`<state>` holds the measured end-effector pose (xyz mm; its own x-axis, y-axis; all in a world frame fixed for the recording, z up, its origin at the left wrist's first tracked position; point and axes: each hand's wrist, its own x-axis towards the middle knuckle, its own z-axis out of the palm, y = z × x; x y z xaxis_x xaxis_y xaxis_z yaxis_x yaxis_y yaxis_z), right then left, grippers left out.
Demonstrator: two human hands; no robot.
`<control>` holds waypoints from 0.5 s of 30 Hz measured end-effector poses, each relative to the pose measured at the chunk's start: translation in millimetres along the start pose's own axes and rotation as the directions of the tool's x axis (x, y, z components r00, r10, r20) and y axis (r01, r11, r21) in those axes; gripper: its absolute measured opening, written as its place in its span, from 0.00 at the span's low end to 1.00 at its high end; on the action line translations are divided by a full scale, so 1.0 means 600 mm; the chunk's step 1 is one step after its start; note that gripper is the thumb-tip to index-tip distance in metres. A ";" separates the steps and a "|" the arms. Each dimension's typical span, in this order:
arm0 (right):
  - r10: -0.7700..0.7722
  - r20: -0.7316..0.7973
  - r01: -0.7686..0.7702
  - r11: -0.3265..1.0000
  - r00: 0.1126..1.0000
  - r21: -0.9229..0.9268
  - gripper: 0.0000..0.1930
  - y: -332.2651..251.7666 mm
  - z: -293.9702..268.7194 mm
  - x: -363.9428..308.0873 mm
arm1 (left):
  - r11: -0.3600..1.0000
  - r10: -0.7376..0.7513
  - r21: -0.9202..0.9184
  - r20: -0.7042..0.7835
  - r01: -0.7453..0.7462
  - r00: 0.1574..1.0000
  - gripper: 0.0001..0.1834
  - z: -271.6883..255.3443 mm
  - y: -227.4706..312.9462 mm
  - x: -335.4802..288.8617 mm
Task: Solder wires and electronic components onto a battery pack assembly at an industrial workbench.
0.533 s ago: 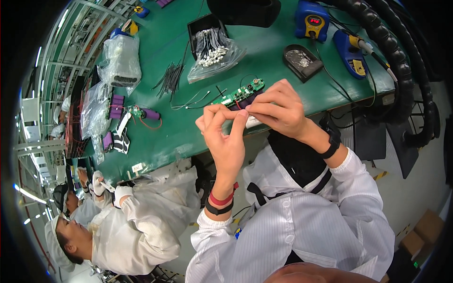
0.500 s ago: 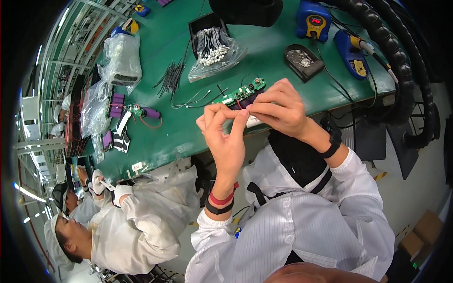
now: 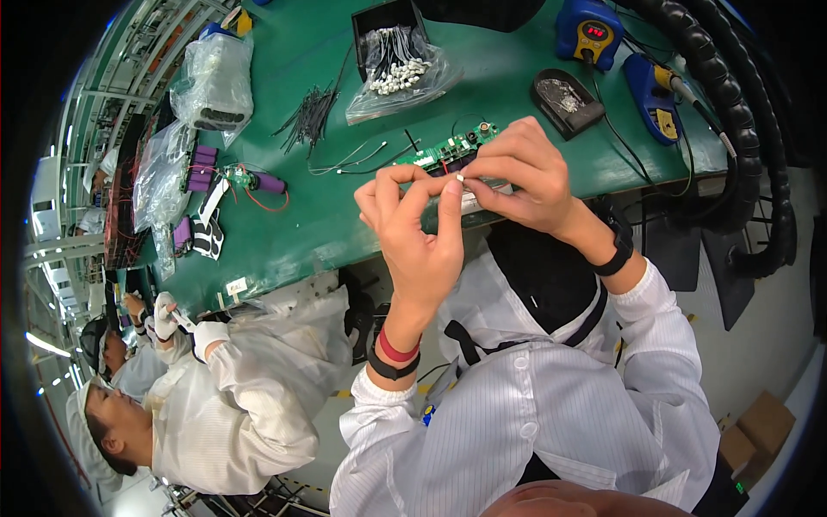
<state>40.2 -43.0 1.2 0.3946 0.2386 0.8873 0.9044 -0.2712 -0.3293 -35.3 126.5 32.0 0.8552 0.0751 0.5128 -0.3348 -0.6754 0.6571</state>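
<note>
My left hand (image 3: 418,226) is closed in a pinch, thumb against forefinger, at a small white piece (image 3: 460,177). My right hand (image 3: 527,179) pinches at the same piece from the other side, so the fingertips of both hands nearly meet. The piece is too small to tell its kind. Just beyond the fingers lies a green circuit board (image 3: 444,153) with dark purple cells under it, partly hidden by my hands. A thin grey-white cable (image 3: 357,159) lies on the table to its left.
A black bin (image 3: 379,19) with a bag of white-tipped wires (image 3: 401,76) stands beyond, beside black cable ties (image 3: 310,116). A dark tray (image 3: 564,103), blue soldering station (image 3: 588,33) and iron holder (image 3: 650,95) are right. Another battery assembly (image 3: 254,181) and a gloved co-worker (image 3: 233,379) are left.
My view has shifted slightly. Both hands stay together in front of the board, and the white piece between the fingertips shows more plainly now. The co-worker's gloved hands have moved a little.
</note>
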 end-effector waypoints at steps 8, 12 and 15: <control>0.137 0.131 -0.140 0.990 0.982 0.012 0.08 0.007 -0.015 0.035 | 0.952 0.225 0.233 -0.097 -0.198 0.969 0.12 0.003 -0.036 0.023; 0.147 0.266 -0.146 0.989 0.953 -0.024 0.06 0.018 -0.023 0.057 | 0.963 0.231 0.153 -0.041 -0.222 0.972 0.11 0.008 -0.056 0.023; 0.175 0.385 -0.161 0.985 0.906 -0.069 0.06 0.010 -0.032 0.088 | 0.982 0.179 0.070 -0.050 -0.175 0.983 0.11 0.011 -0.058 0.023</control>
<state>63.3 -50.0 52.6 0.5782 0.5274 0.6225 0.8159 -0.3697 -0.4446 -9.3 146.2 12.7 0.7608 -0.0105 0.6489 -0.4506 -0.7280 0.5166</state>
